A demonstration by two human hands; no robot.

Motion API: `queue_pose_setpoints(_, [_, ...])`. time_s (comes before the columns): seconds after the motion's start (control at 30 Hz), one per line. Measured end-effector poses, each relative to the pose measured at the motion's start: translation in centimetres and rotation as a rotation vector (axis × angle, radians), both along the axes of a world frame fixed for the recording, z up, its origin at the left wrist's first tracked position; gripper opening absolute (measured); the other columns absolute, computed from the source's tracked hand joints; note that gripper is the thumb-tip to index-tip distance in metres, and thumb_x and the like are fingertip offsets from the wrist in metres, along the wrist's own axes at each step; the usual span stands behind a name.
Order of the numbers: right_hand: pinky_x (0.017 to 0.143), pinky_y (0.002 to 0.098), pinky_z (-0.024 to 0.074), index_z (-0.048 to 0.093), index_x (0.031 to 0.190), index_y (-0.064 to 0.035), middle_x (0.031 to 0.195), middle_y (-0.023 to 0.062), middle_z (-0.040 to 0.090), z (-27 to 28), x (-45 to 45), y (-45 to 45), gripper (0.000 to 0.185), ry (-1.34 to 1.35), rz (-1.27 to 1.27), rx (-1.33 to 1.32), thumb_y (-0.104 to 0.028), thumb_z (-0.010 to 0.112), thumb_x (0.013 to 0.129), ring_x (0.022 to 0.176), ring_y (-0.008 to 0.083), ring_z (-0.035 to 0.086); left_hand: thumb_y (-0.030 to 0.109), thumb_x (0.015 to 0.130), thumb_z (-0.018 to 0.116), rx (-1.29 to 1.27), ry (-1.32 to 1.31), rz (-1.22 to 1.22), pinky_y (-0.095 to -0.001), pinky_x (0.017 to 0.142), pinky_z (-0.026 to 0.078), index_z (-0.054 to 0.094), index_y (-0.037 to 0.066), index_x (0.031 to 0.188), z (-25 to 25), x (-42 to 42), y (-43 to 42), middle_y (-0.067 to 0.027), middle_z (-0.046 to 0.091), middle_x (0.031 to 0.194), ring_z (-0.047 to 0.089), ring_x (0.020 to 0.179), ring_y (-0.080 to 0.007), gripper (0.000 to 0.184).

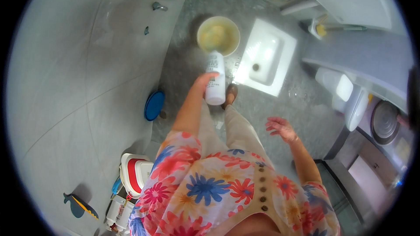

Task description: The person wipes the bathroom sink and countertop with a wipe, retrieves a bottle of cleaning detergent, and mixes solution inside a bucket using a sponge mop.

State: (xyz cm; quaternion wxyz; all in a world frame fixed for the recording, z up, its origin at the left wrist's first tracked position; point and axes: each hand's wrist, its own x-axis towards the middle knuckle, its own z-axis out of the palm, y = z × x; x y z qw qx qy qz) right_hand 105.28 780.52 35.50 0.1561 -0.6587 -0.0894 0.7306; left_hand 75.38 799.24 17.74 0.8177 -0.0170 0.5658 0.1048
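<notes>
My left hand (207, 81) is wrapped round a white plastic bottle (215, 83) with dark print on its label. The bottle's top points away from me, at the near rim of a round, pale bucket (200, 43). Inside the bucket is something yellowish and blurred; I cannot make out what it is. My right hand (281, 128) hangs in the air to the right of my legs, fingers apart, holding nothing.
A white rectangular basin with a drain hole (280, 67) is set in the grey floor, right of the bucket. A blue round lid (154, 105) leans at the left wall. A red-and-white folded tub (134, 175) stands lower left. A white toilet (356, 107) is on the right.
</notes>
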Motion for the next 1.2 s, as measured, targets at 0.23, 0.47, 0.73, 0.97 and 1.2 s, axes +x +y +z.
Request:
queue_pose_setpoints(0.23, [0.068,0.0295,0.0469,0.049,0.113,-0.0030,0.097,0.0062,0.059,0.2,-0.3,0.2,0.042,-0.006,0.005,-0.004,-0.026,0.060,0.079,0.083,0.0166,0.058,0.015,0.068,0.068,0.016,0.010,0.025,-0.0394,0.055,0.050,0.054,0.001,0.097,2.5,0.3,0.6,-0.0112,0.061,0.077,0.061,0.060,-0.0238,0.035])
queue_pose_setpoints(0.47, [0.068,0.0294,0.0469,0.049,0.112,-0.0032,0.097,0.0064,0.059,0.2,-0.6,0.2,0.042,-0.018,0.008,-0.012,-0.025,0.060,0.079,0.083,0.0168,0.058,0.017,0.067,0.067,0.051,0.006,0.003,-0.0395,0.055,0.049,0.054,0.001,0.098,0.7,0.0,0.0,-0.0112,0.061,0.076,0.060,0.061,-0.0243,0.037])
queue_pose_setpoints(0.73, [0.068,0.0294,0.0470,0.049,0.112,-0.0036,0.097,0.0066,0.059,0.0,-0.5,0.1,0.041,-0.010,0.024,0.002,-0.026,0.060,0.079,0.083,0.0168,0.058,0.014,0.066,0.068,0.037,0.043,-0.006,-0.0400,0.056,0.050,0.054,-0.001,0.097,1.5,-0.1,0.1,-0.0120,0.061,0.077,0.061,0.061,-0.0249,0.036])
queue_pose_setpoints(0.97, [0.068,0.0294,0.0471,0.049,0.112,-0.0034,0.097,0.0060,0.058,0.2,-0.5,0.4,0.044,-0.013,0.024,-0.003,-0.028,0.061,0.078,0.083,0.0168,0.058,0.013,0.066,0.068,0.073,0.074,-0.032,-0.0401,0.056,0.050,0.055,-0.001,0.095,2.3,0.0,0.4,-0.0126,0.061,0.078,0.061,0.061,-0.0250,0.035])
queue_pose_setpoints(1.2, [0.068,0.0295,0.0471,0.049,0.113,-0.0033,0.097,0.0060,0.058,0.1,-0.4,0.6,0.044,-0.015,0.030,0.002,-0.028,0.061,0.078,0.083,0.0167,0.058,0.013,0.066,0.068,0.078,0.033,-0.013,-0.0399,0.056,0.050,0.055,-0.002,0.095,1.3,-0.1,0.3,-0.0133,0.061,0.078,0.061,0.062,-0.0255,0.036])
